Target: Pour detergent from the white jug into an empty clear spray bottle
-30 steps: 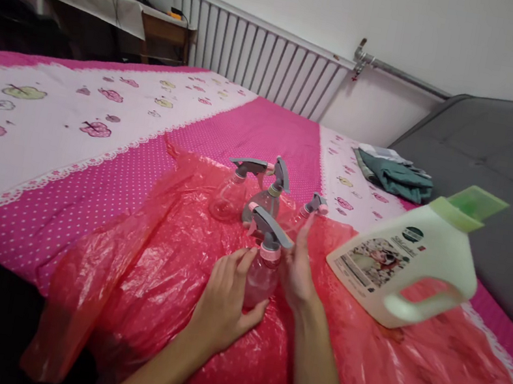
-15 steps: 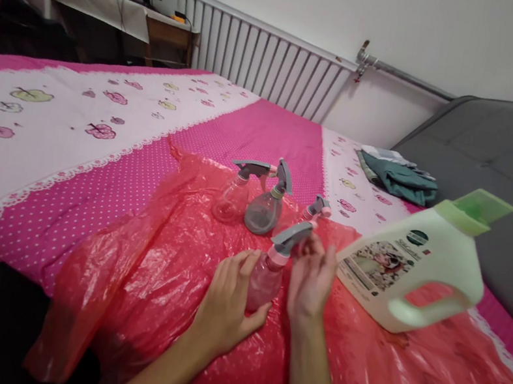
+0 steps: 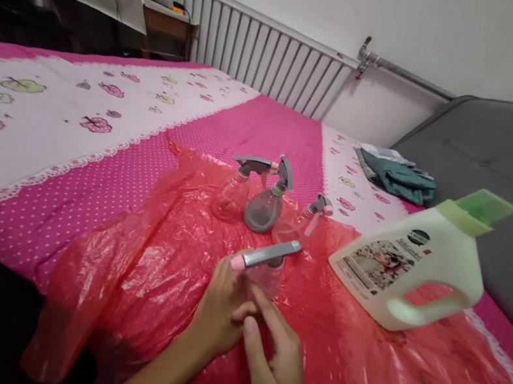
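Close in front of me stands a spray bottle (image 3: 267, 278) with a clear pinkish body and a grey trigger head whose pink nozzle points left toward me. My left hand (image 3: 221, 308) is closed on this bottle from the left; part of its grip is hidden. My right hand (image 3: 275, 354) is just below and to the right, fingers apart and partly bent, the fingertips close to the bottle and the left hand. Behind them stand a clear spray bottle (image 3: 230, 197), a grey-tinted spray bottle (image 3: 263, 210) and another clear spray bottle (image 3: 291, 224).
Under the bottles a red plastic sheet (image 3: 166, 255) covers part of the pink patterned bed (image 3: 117, 161). A large pale green jug (image 3: 371, 272) with a green cap stands at right. Folded clothes (image 3: 398, 176) lie beside the grey headboard (image 3: 504, 163); a radiator (image 3: 257, 46) runs along the wall.
The spray head now points left instead of away to the right. My right hand has moved from beside the spray head down toward me, below the bottle. My left hand stays at the bottle.
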{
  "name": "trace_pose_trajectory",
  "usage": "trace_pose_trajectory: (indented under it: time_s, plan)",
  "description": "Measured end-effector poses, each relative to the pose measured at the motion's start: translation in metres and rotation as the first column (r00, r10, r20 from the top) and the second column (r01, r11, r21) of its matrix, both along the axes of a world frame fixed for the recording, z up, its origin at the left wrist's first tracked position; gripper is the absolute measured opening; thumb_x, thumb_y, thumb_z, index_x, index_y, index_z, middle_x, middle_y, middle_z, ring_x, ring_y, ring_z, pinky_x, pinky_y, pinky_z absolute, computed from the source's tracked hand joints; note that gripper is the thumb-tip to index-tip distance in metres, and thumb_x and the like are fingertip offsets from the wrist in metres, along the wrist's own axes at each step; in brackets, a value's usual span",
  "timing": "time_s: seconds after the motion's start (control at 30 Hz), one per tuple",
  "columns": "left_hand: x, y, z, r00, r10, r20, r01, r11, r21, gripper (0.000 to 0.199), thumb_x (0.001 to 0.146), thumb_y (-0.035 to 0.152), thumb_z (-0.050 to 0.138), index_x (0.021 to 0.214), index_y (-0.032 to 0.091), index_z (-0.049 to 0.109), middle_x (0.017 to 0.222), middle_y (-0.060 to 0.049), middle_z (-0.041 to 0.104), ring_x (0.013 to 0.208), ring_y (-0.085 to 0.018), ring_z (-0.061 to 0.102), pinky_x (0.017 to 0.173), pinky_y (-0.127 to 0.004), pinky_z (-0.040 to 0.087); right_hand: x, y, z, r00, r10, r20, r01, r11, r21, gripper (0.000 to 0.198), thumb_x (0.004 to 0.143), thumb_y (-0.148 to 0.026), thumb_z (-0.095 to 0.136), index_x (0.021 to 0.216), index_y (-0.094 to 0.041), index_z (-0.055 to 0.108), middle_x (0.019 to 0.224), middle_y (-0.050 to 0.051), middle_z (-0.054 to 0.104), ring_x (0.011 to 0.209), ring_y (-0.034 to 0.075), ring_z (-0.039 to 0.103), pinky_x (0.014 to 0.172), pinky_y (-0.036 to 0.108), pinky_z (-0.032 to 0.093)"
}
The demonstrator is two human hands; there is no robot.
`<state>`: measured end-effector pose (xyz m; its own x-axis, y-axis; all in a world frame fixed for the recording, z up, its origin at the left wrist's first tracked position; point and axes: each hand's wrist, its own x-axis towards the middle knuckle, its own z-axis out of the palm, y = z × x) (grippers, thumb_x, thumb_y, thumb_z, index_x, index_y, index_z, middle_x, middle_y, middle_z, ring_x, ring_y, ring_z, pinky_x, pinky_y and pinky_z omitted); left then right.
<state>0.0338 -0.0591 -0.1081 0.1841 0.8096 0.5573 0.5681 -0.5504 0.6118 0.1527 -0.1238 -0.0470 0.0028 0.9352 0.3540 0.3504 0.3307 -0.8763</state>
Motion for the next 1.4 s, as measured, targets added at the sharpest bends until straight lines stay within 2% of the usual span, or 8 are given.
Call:
trace_pose_trajectory:
  time_s: [0.2, 0.33, 0.47, 0.77, 0.87, 1.03, 1.2, 1.4]
  plan:
    - [0.005, 0.000, -0.004, 0.998, 0.040, -0.038, -0.039, 0.999, 0.028, 0.075, 0.088, 0.035, 0.067, 0.156, 0.025, 0.036, 0.132, -0.016, 0.063, 0.110, -0.038, 0.062, 0.093, -0.058, 0.053, 0.013, 0.001, 0.006, 0.998, -0.055, 0.013, 0.055, 0.998, 0.030, 0.030, 0.111, -0.038, 0.051, 0.112, -0.019, 0.075, 0.102, 0.002, 0.069, 0.092, 0.004, 0.068, 0.084, 0.009, 0.055]
    - [0.008, 0.000, -0.002, 0.998, 0.051, -0.039, -0.048, 0.997, 0.066, 0.074, 0.092, 0.028, 0.070, 0.155, 0.029, 0.031, 0.134, -0.014, 0.061, 0.116, -0.036, 0.062, 0.095, -0.054, 0.054, 0.021, 0.011, 0.009, 0.950, -0.306, -0.064, 0.311, 0.944, 0.112, 0.039, 0.115, -0.047, 0.043, 0.140, -0.026, 0.063, 0.130, 0.001, 0.062, 0.116, 0.005, 0.060, 0.100, 0.016, 0.050]
    - [0.007, 0.000, 0.001, 0.999, 0.034, -0.041, -0.029, 0.993, 0.114, 0.079, 0.092, 0.026, 0.070, 0.157, 0.029, 0.026, 0.139, -0.016, 0.059, 0.122, -0.037, 0.061, 0.096, -0.055, 0.056, 0.016, 0.026, 0.014, 0.953, -0.299, 0.037, 0.293, 0.948, 0.122, 0.047, 0.114, -0.055, 0.043, 0.157, -0.040, 0.053, 0.153, -0.002, 0.046, 0.145, 0.011, 0.042, 0.121, 0.027, 0.033]
    - [0.006, -0.001, 0.013, 0.998, 0.038, -0.055, -0.033, 0.996, 0.081, 0.092, 0.088, 0.025, 0.074, 0.164, 0.021, 0.023, 0.143, -0.020, 0.057, 0.124, -0.038, 0.060, 0.105, -0.057, 0.053, 0.012, 0.004, 0.005, 0.914, -0.405, 0.014, 0.396, 0.900, 0.180, 0.052, 0.113, -0.050, 0.046, 0.091, -0.010, 0.071, 0.101, 0.007, 0.061, 0.099, 0.009, 0.058, 0.088, 0.021, 0.046]
    - [0.006, 0.000, 0.013, 0.998, 0.034, -0.050, -0.030, 0.997, 0.077, 0.089, 0.091, 0.028, 0.075, 0.164, 0.020, 0.024, 0.144, -0.021, 0.057, 0.126, -0.038, 0.060, 0.105, -0.056, 0.053, 0.008, 0.006, 0.007, 0.925, -0.375, -0.065, 0.379, 0.923, 0.063, 0.046, 0.111, -0.054, 0.051, 0.121, -0.012, 0.068, 0.103, 0.005, 0.063, 0.093, 0.007, 0.062, 0.082, 0.017, 0.050]
    - [0.004, 0.000, 0.011, 0.998, 0.029, -0.054, -0.024, 0.995, 0.100, 0.082, 0.098, 0.036, 0.069, 0.164, 0.020, 0.024, 0.144, -0.022, 0.058, 0.123, -0.037, 0.061, 0.103, -0.055, 0.054, -0.001, 0.020, 0.013, 0.943, -0.233, -0.236, 0.197, 0.966, -0.165, 0.081, 0.111, -0.063, 0.046, 0.172, -0.016, 0.019, 0.082, -0.003, 0.055, 0.074, 0.007, 0.059, 0.074, 0.017, 0.053]
    - [0.005, 0.001, 0.008, 0.998, 0.040, -0.055, -0.033, 0.993, 0.114, 0.077, 0.099, 0.032, 0.064, 0.164, 0.018, 0.024, 0.142, -0.023, 0.058, 0.122, -0.038, 0.061, 0.102, -0.057, 0.054, -0.001, 0.023, 0.011, 0.945, -0.108, -0.310, 0.031, 0.970, -0.243, 0.086, 0.106, -0.069, 0.052, 0.167, -0.013, 0.028, 0.081, -0.001, 0.058, 0.073, 0.008, 0.059, 0.073, 0.018, 0.053]
    - [0.005, 0.001, 0.008, 0.998, 0.028, -0.053, -0.023, 0.995, 0.094, 0.088, 0.093, 0.034, 0.074, 0.164, 0.020, 0.024, 0.143, -0.021, 0.057, 0.122, -0.038, 0.061, 0.103, -0.056, 0.054, 0.003, 0.014, 0.003, 0.912, -0.193, -0.363, 0.143, 0.977, -0.159, 0.058, 0.108, -0.066, 0.052, 0.122, -0.010, 0.052, 0.073, -0.002, 0.049, 0.068, 0.008, 0.056, 0.068, 0.018, 0.052]
